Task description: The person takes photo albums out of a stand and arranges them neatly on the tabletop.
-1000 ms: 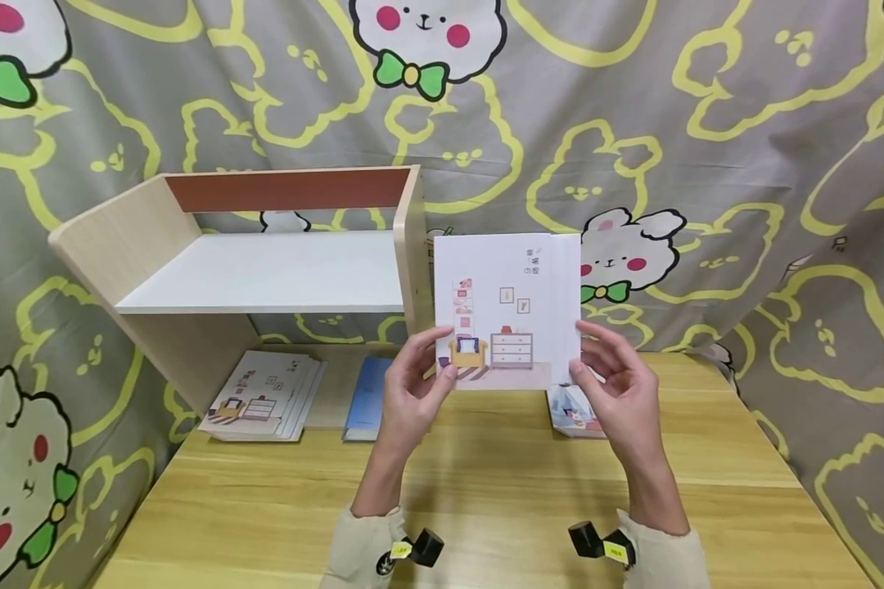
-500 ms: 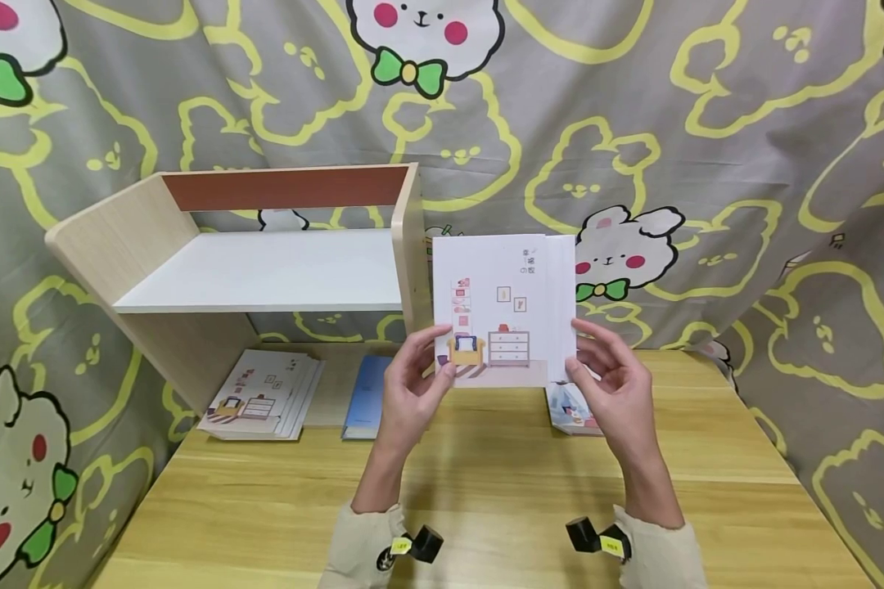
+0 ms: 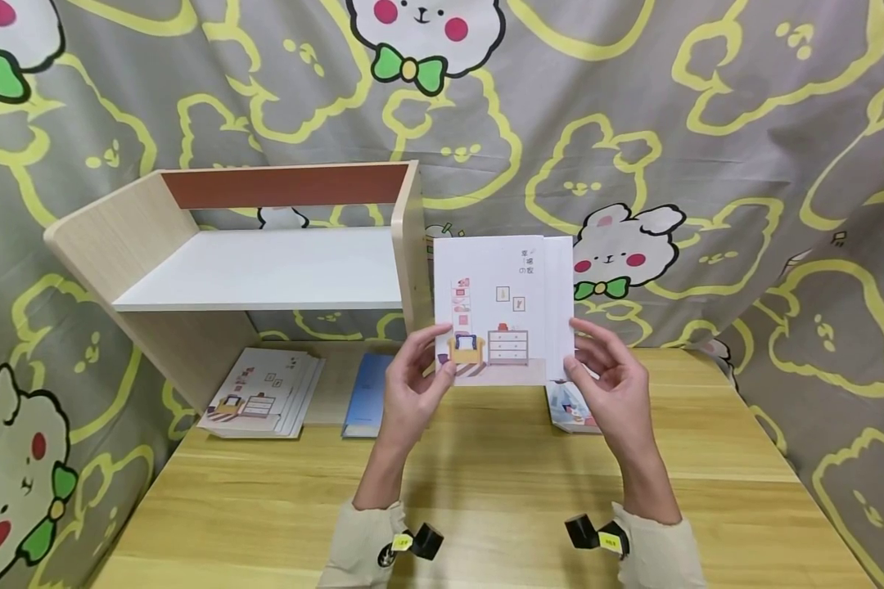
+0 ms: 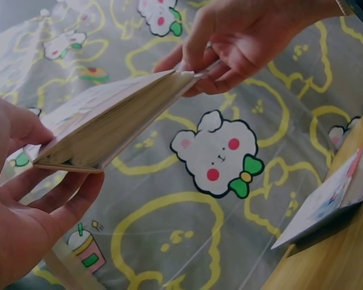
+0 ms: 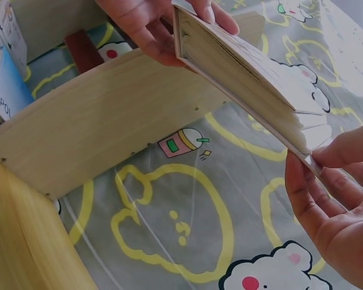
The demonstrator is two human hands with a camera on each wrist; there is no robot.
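Left hand (image 3: 412, 388): pinching the left edge of a white book (image 3: 489, 286) between thumb and fingers.
Right hand (image 3: 611, 384): pinching the right edge of the same white book, also between thumb and fingers.
White book: hovering above the surface (image 3: 486, 499), just right of the wooden shelf (image 3: 265, 266); facing the head camera with a yellow armchair and drawers on the cover; fanning some pages apart near the right hand.
Shelf, lower level: holding a white stack (image 3: 254, 401) at the left and a blue book (image 3: 366, 397) beside it.
Pictured book (image 3: 571, 411): lying on the surface, partly hiding behind the right hand.
Curtain (image 3: 744, 131): hanging behind, showing rabbits and yellow outlines.
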